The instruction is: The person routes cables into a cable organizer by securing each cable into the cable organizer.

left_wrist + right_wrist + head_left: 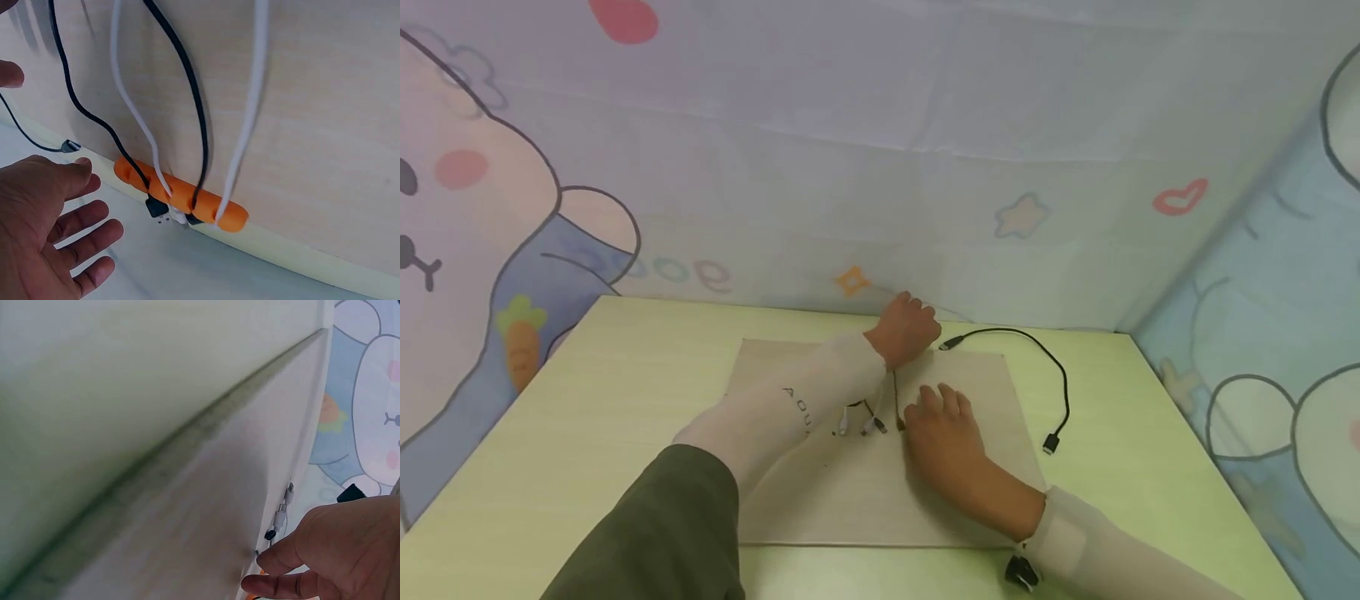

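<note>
My left hand (910,329) is over the far edge of a beige board. Its fingers are spread and loosely bent in the left wrist view, holding nothing, beside an orange cable holder (181,195). Black and white cables run through the holder's slots, with plugs (157,207) at its outer side. The left hand and sleeve hide the holder in the head view. My right hand (946,429) hovers low over the board, fingers loosely bent, next to a dark cable end (901,425). Thumb and finger (275,585) are apart in the right wrist view, with no object visible between them.
The board (865,508) lies on a pale yellow-green table (647,367). A loose black cable (1063,375) curves to its right. White cable ends (843,423) lie near the left sleeve. A small black object (1021,572) is by the right cuff. A printed curtain (820,125) stands behind.
</note>
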`<state>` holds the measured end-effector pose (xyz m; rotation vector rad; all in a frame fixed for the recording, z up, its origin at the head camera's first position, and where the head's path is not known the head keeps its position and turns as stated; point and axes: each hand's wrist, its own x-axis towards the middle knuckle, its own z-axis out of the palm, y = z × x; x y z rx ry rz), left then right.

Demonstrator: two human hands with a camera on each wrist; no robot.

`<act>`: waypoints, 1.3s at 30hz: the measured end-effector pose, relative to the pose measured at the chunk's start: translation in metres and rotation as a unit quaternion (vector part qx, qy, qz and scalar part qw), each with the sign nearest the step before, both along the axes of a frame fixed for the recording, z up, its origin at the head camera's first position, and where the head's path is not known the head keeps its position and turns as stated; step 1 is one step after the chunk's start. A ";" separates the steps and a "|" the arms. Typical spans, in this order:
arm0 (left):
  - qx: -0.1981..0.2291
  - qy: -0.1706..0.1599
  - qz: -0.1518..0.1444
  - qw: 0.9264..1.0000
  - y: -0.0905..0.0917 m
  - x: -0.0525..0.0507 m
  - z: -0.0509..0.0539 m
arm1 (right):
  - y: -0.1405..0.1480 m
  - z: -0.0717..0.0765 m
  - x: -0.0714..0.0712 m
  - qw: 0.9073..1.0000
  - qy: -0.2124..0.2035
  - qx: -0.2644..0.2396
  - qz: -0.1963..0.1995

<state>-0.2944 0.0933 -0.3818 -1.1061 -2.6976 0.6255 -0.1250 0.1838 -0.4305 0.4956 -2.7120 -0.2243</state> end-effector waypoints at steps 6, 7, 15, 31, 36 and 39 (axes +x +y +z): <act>0.002 0.002 -0.015 1.000 0.008 0.001 -0.002 | 0.008 0.006 0.003 0.999 -0.029 -0.013 -0.014; 0.003 0.003 -0.018 1.000 0.010 0.001 -0.002 | 0.010 0.007 0.003 0.999 -0.034 -0.017 -0.019; 0.016 0.017 -0.046 0.999 0.033 0.007 -0.011 | 0.043 0.010 0.003 0.998 -0.018 -0.039 -0.052; 0.044 0.016 -0.085 0.995 0.068 0.037 -0.021 | 0.109 0.014 0.009 0.989 -0.025 -0.038 -0.140; 0.044 0.011 -0.097 0.994 0.075 0.049 -0.020 | 0.125 0.012 0.012 0.985 -0.046 -0.035 -0.160; 0.043 0.015 -0.106 0.993 0.081 0.053 -0.022 | 0.132 0.012 0.013 0.984 -0.051 -0.036 -0.168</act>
